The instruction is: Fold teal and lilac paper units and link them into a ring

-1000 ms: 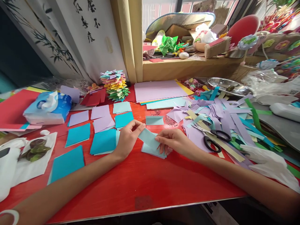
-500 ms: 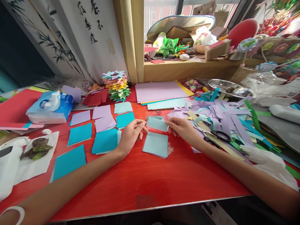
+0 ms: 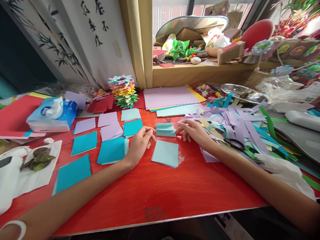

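Between my hands is a light blue sheet of paper [image 3: 165,130] with a crease across its middle, its upper half tilted up. My left hand [image 3: 142,141] has thumb and forefinger closed at the sheet's left edge. Just off the right edge, my right hand [image 3: 193,132] has its fingers loosely apart with nothing in them. Nearer me lies a neat stack of light blue square papers [image 3: 165,153], untouched. Left of my left hand are piles of square paper in teal [image 3: 111,150], lilac [image 3: 109,120] and pale blue [image 3: 130,114].
Paper strips [image 3: 240,123] heap up on the right, with black-handled scissors [image 3: 234,143] partly under my right forearm. Large paper sheets [image 3: 170,97] lie at the back beside a tower of folded paper [image 3: 123,91]. A tissue pack [image 3: 52,115] sits left on the red table [image 3: 140,196].
The light blue sheet, folded over before, now stands partly opened along its crease. My right fingers have come off its right edge and spread. My left hand has barely moved.
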Demonstrator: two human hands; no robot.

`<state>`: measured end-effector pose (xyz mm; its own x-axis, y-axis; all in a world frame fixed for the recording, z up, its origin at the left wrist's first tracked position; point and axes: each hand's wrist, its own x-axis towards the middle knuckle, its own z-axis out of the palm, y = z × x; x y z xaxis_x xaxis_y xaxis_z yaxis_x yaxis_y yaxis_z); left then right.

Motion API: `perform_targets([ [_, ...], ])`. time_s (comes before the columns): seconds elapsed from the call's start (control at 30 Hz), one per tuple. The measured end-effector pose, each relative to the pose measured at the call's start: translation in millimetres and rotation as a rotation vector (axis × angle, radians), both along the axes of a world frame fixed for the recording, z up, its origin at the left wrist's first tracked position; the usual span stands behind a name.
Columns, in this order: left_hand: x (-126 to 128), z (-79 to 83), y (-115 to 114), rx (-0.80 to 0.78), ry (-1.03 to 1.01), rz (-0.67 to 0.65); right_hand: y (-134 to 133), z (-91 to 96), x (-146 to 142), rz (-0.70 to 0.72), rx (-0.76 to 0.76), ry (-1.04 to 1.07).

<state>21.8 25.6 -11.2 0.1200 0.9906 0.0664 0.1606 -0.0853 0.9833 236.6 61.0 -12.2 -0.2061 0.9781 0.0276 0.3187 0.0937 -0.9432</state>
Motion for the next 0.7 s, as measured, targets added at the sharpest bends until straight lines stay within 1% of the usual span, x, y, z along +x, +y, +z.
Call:
perform_targets([
  [0.13,0.5,1.1,-0.1,0.004,0.007,-0.017,-2.7,-1.1,-0.8,0.040,0.012,0.003],
  [0.27,0.4,1.9,-0.7,0.004,0.027,-0.028,-3.4,-3.7,-2.3,0.066,0.046,-0.080],
  [0.37,0.2,1.6,-1.1,0.036,0.102,0.018,-2.5,-4.4,-2.4,0.024,0.043,-0.166],
  [0.47,0.3,0.8,-1.3,0.107,0.214,0.087,-3.1,-3.2,-2.4,-0.036,0.039,-0.229],
  [0.57,1.0,-0.6,-1.5,0.159,0.332,0.130,-6.3,-1.6,-2.9,-0.092,0.076,-0.265],
  [0.7,2.5,-2.6,-1.6,0.135,0.465,0.131,-8.1,-4.1,-3.3,-0.138,0.108,-0.284],
])
